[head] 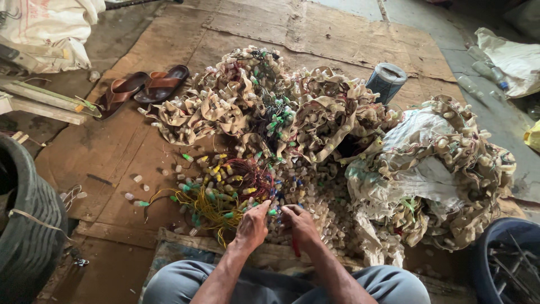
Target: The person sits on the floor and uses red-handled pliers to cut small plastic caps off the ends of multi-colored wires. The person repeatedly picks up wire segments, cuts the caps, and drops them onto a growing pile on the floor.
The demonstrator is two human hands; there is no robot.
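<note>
Seated at the near edge of a floor covering of flattened cardboard [112, 152], knees in grey trousers at the bottom of the view.

At the far left edge: a dark tyre [28, 225], above it some wooden strips [39, 101] and a white sack [50, 28] in the far left corner. A little further right, on the cardboard: a pair of brown sandals [143, 87], lying side by side.

Near the middle, toward the near edge: a tangle of yellow and red wires [225, 194] with small coloured caps, loose pale caps scattered beside it. Left hand [252, 228] on the right fringe of that tangle, fingertips pinched together on a small green-capped piece [272, 212]. Right hand [301, 225] just beside it, nearly touching, fingers curled shut around a red-handled tool [296, 246], only part of the handle showing below the palm.

Beyond the hands, across the middle: a big heap of tan strips studded with small pale bulbs [259, 107]. Behind the heap, toward the far right: an upright blue-grey can [386, 81]. Right of centre: more strips piled over a crumpled white sack [427, 169]. At the near right corner: a blue tub [506, 264] with thin metal rods inside. Along the far right edge: clear plastic bottles [478, 70] on the bare floor.
</note>
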